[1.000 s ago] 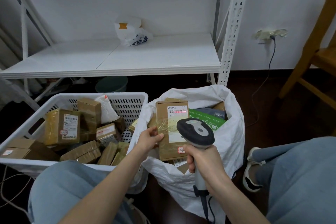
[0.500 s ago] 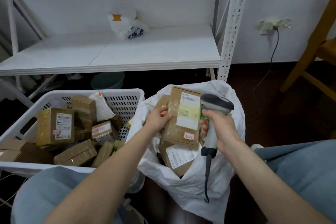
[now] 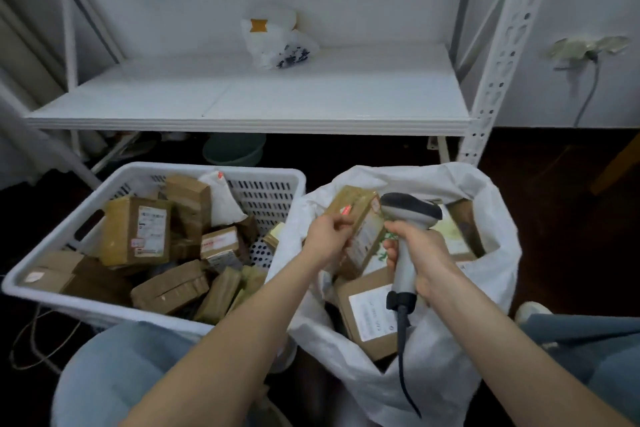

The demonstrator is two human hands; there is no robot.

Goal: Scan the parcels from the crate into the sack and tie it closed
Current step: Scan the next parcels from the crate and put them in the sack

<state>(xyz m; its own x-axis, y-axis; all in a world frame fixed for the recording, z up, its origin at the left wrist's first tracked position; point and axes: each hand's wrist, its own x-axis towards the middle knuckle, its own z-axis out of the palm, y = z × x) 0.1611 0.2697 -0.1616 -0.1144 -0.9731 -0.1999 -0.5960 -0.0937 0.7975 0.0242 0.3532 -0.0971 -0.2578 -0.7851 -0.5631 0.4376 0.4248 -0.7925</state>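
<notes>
Head view: my left hand (image 3: 329, 236) grips a brown cardboard parcel (image 3: 363, 236), tilted over the mouth of the white woven sack (image 3: 498, 246); right hand (image 3: 419, 253) clenched round the grey handheld scanner (image 3: 410, 210), just beside it. Parcel tipped further than half a second ago. White plastic crate (image 3: 207, 168) of parcels left; white metal shelf (image 3: 311, 97) behind.

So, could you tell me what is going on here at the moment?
A seated person holds a brown parcel in the left hand over the open white sack and grips a handheld scanner in the right hand. A red scan light shows on the parcel. Other parcels lie in the sack, and many more sit in the white crate beside it. The sack is not yet tied.
</notes>
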